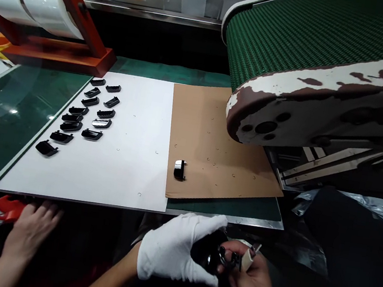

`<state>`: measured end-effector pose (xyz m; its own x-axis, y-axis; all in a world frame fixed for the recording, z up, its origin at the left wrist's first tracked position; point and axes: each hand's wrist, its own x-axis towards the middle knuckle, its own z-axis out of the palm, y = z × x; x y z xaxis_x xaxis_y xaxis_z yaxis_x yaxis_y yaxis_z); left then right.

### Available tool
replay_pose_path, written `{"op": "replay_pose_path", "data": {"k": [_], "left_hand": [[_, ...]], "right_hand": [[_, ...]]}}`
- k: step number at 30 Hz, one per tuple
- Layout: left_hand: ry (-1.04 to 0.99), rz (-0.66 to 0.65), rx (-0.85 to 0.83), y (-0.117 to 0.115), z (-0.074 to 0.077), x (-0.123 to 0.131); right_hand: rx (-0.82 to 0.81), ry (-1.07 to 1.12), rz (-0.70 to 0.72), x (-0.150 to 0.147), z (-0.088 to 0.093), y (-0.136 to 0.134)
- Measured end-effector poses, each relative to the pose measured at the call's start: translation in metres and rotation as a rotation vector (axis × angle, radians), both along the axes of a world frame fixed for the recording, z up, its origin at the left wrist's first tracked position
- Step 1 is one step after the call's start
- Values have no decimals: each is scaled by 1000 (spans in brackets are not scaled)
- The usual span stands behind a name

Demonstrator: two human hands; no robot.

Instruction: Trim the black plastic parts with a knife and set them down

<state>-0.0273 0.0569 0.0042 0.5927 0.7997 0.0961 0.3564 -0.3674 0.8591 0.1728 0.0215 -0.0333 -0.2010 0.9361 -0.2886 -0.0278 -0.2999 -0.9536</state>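
A: L hand [180,248]?
B: White-gloved, fingers curved round a glossy blk part [208,253], gripping it just off the near edge of the desk [246,210].
A: R hand [257,280]?
B: Bare, fingers closed on a small cream-handled tool [247,260], right by the part. Tool's tip too small to ID.
A: Other pcs?
B: One tabbed blk shell [179,169] on the brown cardboard [212,127], near L corner. Approx a doz. similar shells [70,126] in two loose rows on the white sheet [131,153], L side.
A: Far R?
B: Green conveyor belt [320,42], chipped paint on its frame, above the cardboard.
A: Near L?
B: Co-worker's hand [32,230], next to smth red-orange [7,208], blurred.
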Motion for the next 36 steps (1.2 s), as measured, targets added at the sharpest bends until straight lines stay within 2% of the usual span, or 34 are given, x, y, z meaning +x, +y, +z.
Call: {"op": "replay_pose_path", "data": {"k": [9, 16, 18, 22, 26, 30, 33, 36], "left_hand": [[-115, 163, 135, -14, -13, 5], [140, 272, 266, -15, -16, 2], [173, 271, 284, -16, -19, 0], [263, 214, 325, -19, -21, -2], [376, 130, 364, -17, -12, 1], [446, 66, 404, -16, -4, 5], [457, 64, 441, -21, -8, 6], [474, 114, 478, -30, -20, 7]], "right_hand": [[-18, -51, 46, -2, 8, 6], [-69, -63, -72, 0, 10, 8], [-71, -71, -73, 0, 11, 8], [-99, -213, 39, -4, 18, 11], [-146, -393, 102, -9, 26, 16], [-155, -469, 159, -9, 33, 19], [-163, -505, 194, -8, 36, 19], [-129, -564, 198, -13, 39, 17]]}}
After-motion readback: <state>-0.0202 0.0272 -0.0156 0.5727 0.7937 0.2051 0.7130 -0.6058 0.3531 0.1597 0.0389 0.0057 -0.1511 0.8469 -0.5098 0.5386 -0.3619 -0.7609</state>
